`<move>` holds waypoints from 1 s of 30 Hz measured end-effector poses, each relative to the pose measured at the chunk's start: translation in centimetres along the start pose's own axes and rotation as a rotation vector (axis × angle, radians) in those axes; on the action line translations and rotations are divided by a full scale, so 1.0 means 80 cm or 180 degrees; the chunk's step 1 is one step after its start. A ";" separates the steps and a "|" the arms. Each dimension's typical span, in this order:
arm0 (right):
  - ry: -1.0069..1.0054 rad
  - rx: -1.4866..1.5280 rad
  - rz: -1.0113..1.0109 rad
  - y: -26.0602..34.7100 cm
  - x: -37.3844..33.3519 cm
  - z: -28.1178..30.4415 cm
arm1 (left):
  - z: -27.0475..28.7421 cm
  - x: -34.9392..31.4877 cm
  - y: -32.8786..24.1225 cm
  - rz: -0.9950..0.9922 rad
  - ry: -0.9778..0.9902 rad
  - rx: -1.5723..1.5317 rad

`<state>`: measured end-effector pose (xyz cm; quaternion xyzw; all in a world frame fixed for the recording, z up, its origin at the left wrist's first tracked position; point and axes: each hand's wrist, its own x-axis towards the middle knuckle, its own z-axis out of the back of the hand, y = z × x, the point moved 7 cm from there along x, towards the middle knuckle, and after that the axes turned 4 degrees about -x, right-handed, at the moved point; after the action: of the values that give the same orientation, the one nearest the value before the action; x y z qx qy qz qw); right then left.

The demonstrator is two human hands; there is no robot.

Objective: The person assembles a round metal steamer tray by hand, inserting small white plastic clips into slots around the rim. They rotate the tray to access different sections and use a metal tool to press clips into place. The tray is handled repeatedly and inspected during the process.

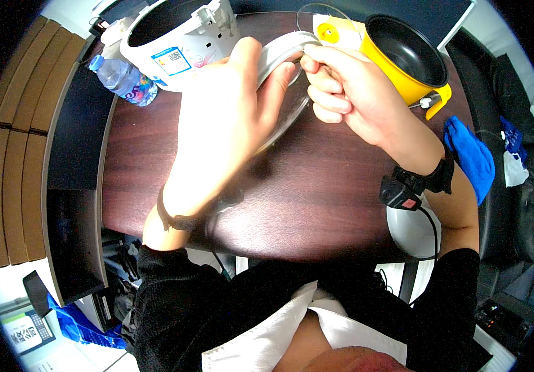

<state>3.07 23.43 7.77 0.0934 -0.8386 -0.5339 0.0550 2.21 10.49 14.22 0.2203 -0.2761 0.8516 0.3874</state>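
Above the table, both hands hold a round lid (276, 54) with a pale rim, tilted up on edge; part of its clear-looking disc shows below. My left hand (217, 118) is closed on the near left part of the rim, thumb on the near side, other fingers mostly hidden behind. My right hand (347, 87) pinches the rim at its right end, thumb and forefinger together, the rest curled. Behind my left hand stands a white round appliance body (217, 34) with a blue label. A yellow pot (397, 77) with a black inside lies tipped beyond my right hand.
A water bottle (124, 80) stands at the table's far left. A blue cloth (470, 158) hangs near the right edge. Under my right forearm is a smooth white object (409, 232). Stacked cardboard boxes (22, 124) are at left, a black sofa (512, 204) at right.
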 end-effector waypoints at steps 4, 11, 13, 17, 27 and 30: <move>-0.0696 -0.3280 0.2100 0.043 -0.003 0.001 | 0.003 0.003 0.000 -0.0090 -0.0070 0.0058; -0.1265 -0.5055 0.2715 0.070 -0.019 -0.015 | 0.005 0.010 0.026 0.0251 0.0219 -0.0216; -0.1217 -0.4940 0.2972 0.074 -0.016 -0.011 | 0.007 0.014 0.033 0.0106 0.0246 -0.0415; -0.0770 -0.4552 0.2736 0.055 -0.003 0.008 | 0.005 0.018 0.039 0.0148 0.0336 -0.0565; -0.0585 -0.4257 0.2866 0.049 -0.008 -0.005 | -0.001 0.019 0.036 -0.0042 0.0250 -0.0670; -0.0588 -0.4226 0.2923 0.047 -0.012 -0.016 | 0.005 0.018 0.033 -0.0028 0.0234 -0.0508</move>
<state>3.87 24.04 11.78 -0.3565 -0.3029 -0.8497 0.2431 -0.66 9.58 14.55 0.1585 -0.3278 0.8327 0.4173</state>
